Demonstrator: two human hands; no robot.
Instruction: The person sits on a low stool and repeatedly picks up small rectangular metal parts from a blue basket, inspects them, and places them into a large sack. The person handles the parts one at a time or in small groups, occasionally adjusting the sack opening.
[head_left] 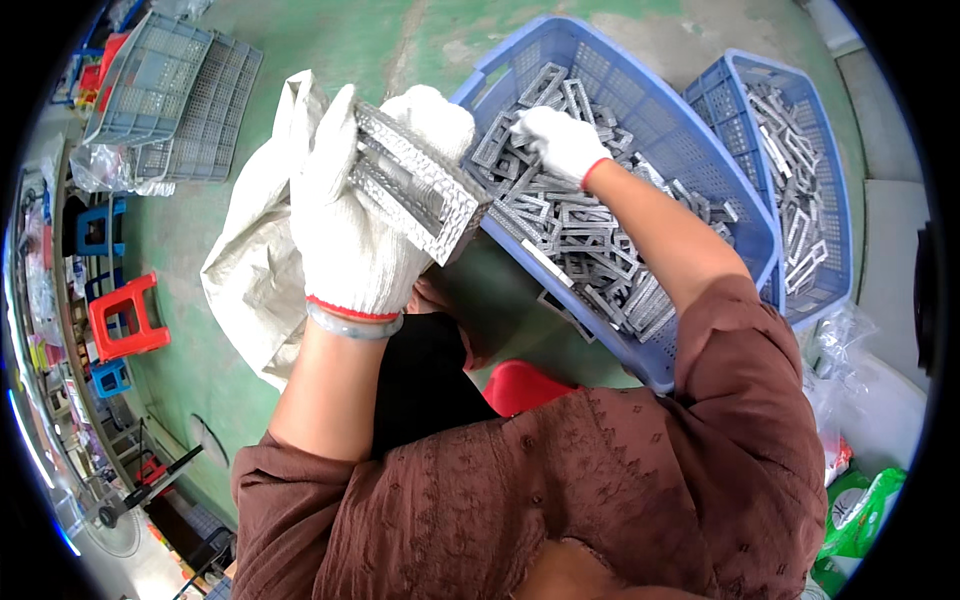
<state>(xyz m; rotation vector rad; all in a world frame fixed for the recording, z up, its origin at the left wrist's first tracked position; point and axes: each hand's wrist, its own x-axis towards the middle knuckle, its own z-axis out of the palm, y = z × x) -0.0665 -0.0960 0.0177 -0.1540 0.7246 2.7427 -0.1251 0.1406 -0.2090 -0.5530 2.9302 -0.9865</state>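
Observation:
My left hand (pixel 350 220), in a white knitted glove with a red cuff, is closed around a stack of rectangular silver metal frames (pixel 425 195). The stack is tilted, its open middles facing up and to the right. My right hand (pixel 562 143), gloved alike, reaches into a large blue plastic basket (pixel 640 70) in front of me to the right. Its fingers are curled down among many loose metal frames (pixel 590 235) of the same kind. Whatever its fingertips grip is hidden.
A second blue basket (pixel 835 170) with similar frames stands at the right. A white woven sack (pixel 255 240) lies beside my left arm. Farther left are a red stool (pixel 128 318), grey crates (pixel 195 105) and crowded shelving. Clear plastic bags (pixel 840 350) and a green package (pixel 865 515) lie at right.

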